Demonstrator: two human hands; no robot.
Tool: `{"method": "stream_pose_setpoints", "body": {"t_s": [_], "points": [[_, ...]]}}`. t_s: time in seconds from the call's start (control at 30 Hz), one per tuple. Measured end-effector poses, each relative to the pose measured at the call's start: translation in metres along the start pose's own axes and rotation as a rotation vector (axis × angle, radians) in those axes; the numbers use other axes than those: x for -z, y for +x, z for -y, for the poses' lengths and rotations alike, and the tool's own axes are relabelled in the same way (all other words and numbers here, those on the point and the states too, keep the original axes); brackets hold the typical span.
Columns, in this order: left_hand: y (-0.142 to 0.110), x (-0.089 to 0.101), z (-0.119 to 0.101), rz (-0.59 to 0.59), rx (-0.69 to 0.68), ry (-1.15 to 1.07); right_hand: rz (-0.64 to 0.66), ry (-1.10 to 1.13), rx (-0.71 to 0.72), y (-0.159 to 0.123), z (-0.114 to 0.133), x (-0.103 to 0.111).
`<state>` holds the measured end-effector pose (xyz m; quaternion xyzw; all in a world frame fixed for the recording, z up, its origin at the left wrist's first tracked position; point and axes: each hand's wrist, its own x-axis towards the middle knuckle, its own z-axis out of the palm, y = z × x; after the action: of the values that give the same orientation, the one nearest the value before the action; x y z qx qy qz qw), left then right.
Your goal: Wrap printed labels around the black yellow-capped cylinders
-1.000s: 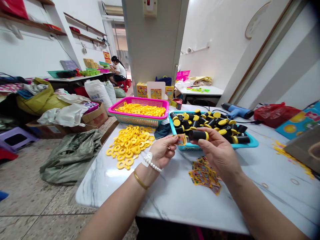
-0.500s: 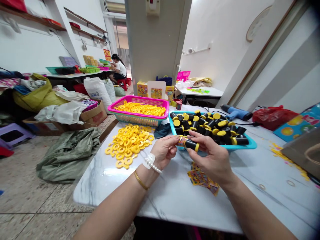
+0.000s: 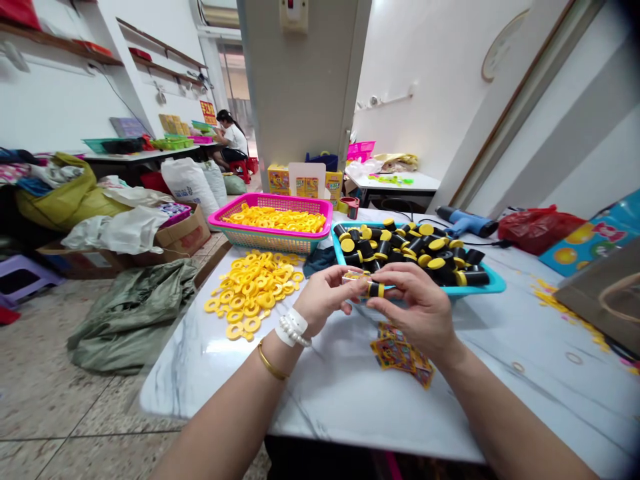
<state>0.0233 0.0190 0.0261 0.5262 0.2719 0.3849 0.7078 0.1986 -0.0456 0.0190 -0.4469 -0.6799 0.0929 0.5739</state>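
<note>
Between my two hands lies a small black bottle with a yellow cap (image 3: 376, 289), held roughly level, a clear printed wrapper sleeve (image 3: 353, 275) around its left part. My left hand (image 3: 323, 300) pinches the sleeved end, thumb across it. On the capped end, the thumb and fingers of my right hand (image 3: 420, 303) are closed. Just below the right hand, a small pile of flat printed sleeves (image 3: 400, 353) rests on the marble-patterned table (image 3: 340, 400). Behind both hands stands a blue basket (image 3: 480, 289) full of similar black bottles (image 3: 395, 248) with yellow caps.
Loose yellow ring-shaped pieces (image 3: 255, 287) lie left of my hands. More fill a pink basket (image 3: 220, 219) stacked on another. A blue heat gun (image 3: 467, 221) and red plastic bag (image 3: 537, 228) are at the right. Another person (image 3: 234, 139) sits at a far table.
The wrapper sleeve covers more of the bottle now, and my left thumb has moved over it. My right fingers have shifted around the capped end. The whole view has moved slightly.
</note>
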Motion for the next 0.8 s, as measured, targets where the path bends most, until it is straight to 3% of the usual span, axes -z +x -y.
{"method": "stream_pose_setpoints", "body": {"t_s": [0.07, 0.17, 0.33, 0.53, 0.6, 0.67, 0.8], "points": [[0.0, 0.003, -0.001, 0.058, 0.003, -0.016, 0.031, -0.007, 0.016, 0.0, 0.0, 0.0], [0.002, 0.005, 0.0, 0.053, -0.035, -0.023, 0.105, -0.032, 0.047, 0.0, 0.001, 0.002], [0.003, 0.005, 0.006, 0.101, -0.088, 0.007, 0.091, -0.194, 0.184, 0.002, 0.004, 0.002], [0.005, 0.01, 0.008, 0.155, 0.083, -0.074, 0.063, -0.216, 0.259, 0.004, 0.0, 0.0], [0.005, 0.011, 0.007, 0.167, 0.054, -0.054, 0.039, -0.217, 0.291, 0.003, -0.003, 0.0], [0.004, 0.009, 0.006, 0.159, -0.065, 0.004, 0.005, -0.137, 0.197, 0.002, -0.005, -0.001], [0.001, 0.005, 0.003, 0.181, -0.246, 0.123, 0.012, 0.232, -0.295, 0.0, -0.006, -0.005]]}}
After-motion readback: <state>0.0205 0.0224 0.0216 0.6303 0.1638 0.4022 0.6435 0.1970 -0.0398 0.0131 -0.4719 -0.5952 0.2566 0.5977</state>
